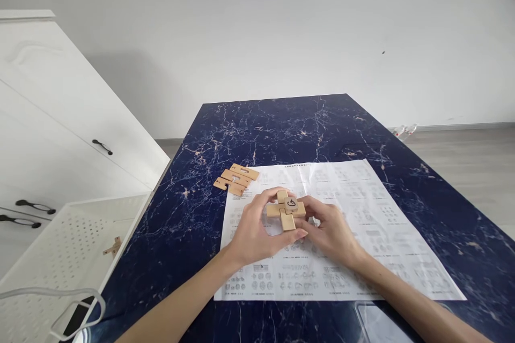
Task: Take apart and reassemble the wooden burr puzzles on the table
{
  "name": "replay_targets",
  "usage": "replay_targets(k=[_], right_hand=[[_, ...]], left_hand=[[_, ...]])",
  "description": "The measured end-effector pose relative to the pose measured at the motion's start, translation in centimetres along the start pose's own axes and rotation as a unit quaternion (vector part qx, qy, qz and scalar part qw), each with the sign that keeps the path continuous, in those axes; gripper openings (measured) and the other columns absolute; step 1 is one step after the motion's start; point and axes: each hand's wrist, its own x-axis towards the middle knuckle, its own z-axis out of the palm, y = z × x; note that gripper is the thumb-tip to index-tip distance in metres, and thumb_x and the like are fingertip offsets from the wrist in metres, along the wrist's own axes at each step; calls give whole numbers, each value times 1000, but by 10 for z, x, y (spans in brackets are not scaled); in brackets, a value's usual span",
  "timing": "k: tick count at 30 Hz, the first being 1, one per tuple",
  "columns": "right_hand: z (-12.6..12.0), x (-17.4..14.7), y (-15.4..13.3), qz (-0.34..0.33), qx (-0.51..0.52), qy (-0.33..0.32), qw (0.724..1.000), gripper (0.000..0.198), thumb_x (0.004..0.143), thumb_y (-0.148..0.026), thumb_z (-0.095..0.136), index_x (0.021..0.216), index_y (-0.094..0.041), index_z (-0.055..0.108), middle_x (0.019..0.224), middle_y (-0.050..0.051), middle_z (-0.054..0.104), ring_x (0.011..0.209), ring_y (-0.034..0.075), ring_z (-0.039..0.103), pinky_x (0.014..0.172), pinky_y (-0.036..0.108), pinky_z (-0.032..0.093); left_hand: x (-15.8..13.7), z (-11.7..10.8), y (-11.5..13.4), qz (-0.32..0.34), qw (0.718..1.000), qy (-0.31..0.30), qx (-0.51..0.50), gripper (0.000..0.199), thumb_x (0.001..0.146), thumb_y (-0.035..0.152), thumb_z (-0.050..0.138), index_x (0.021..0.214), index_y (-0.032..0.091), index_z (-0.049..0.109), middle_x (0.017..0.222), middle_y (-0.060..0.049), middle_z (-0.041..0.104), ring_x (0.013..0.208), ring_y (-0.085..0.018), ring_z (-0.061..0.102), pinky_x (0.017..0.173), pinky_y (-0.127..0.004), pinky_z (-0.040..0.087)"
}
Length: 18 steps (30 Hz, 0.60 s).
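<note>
Between my two hands is a cross-shaped wooden puzzle [288, 221] made of interlocking pale blocks, with a curved dark mark on its middle block. My left hand [257, 225] curls round it from the left, thumb at the near arm and fingers at the far arm. From the right, my right hand [328, 228] has its fingers closed on the right arm; some fingertips are hidden behind the puzzle. Beneath both hands lies a creased white instruction sheet [362, 187] printed with rows of small diagrams. Flat notched wooden pieces [237, 177] with numbers rest at the sheet's upper left corner.
The sheet lies on a dark blue marbled table [273, 123]. At the bottom edge is a phone-like glossy slab [382, 324], partly under my right forearm. Left of the table stand a white cabinet [72, 118] and a perforated white tray [72, 241] holding a small wooden piece [112, 246].
</note>
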Motion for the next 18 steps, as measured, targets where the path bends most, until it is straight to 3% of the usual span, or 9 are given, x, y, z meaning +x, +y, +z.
replay_targets(k=[9,18], right_hand=[[3,-2,1,1,-39,12,999,12,95,-30,63,99,-23,72,59,-4,67,57,18,61,58,30,43],[7,-3,-3,-8,-61,43,997,15,90,-28,61,98,-22,71,64,-2,70,58,19,61,50,27,38]], left_hand=[[5,-2,-2,-33,998,-30,-52,49,86,36,86,127,23,62,120,-8,77,113,-29,73,101,-49,58],[2,1,-4,-41,998,-9,-51,54,86,43,87,129,23,61,119,-8,77,110,-27,74,98,-46,60]])
